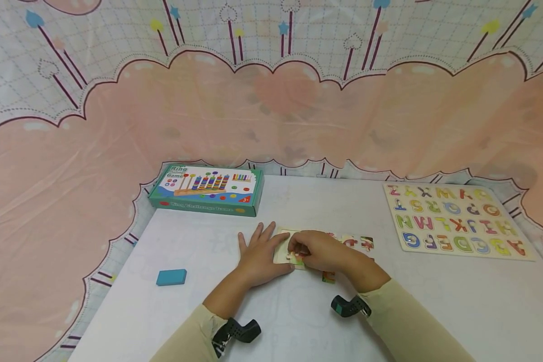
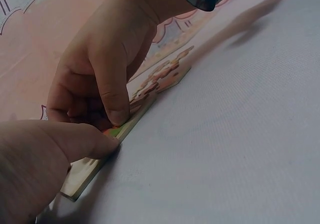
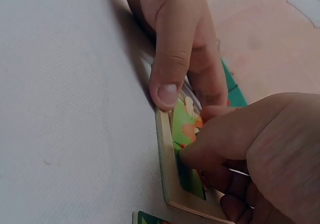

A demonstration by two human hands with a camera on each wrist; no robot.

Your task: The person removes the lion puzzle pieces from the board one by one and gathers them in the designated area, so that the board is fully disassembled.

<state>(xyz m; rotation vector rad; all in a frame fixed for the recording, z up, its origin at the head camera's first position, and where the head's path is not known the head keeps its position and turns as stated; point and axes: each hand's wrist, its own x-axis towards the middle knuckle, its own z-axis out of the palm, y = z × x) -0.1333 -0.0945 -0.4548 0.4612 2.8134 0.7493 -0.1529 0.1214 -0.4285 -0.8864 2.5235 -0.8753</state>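
Observation:
A small wooden puzzle board (image 1: 278,257) lies flat under both hands, partly covered by them. My left hand (image 1: 263,254) rests on its left end with fingers spread, the thumb (image 3: 169,92) on the near rim. Bent fingers of my right hand (image 1: 321,250) pinch a green and orange puzzle piece (image 3: 185,119) at the board's recess. In the right wrist view, that thumb touches the piece's face; its other fingertips are partly hidden. Just right of the right hand are several puzzle pieces (image 1: 367,244), and one piece (image 1: 328,277) lies nearer me, below the wrist.
A blue block (image 1: 171,277) lies on the white table (image 1: 294,327) to the left. At the back left stands a green ring game box (image 1: 205,190). An alphabet board (image 1: 457,221) with colourful letters lies at the back right. A patterned cloth (image 1: 208,115) hangs behind.

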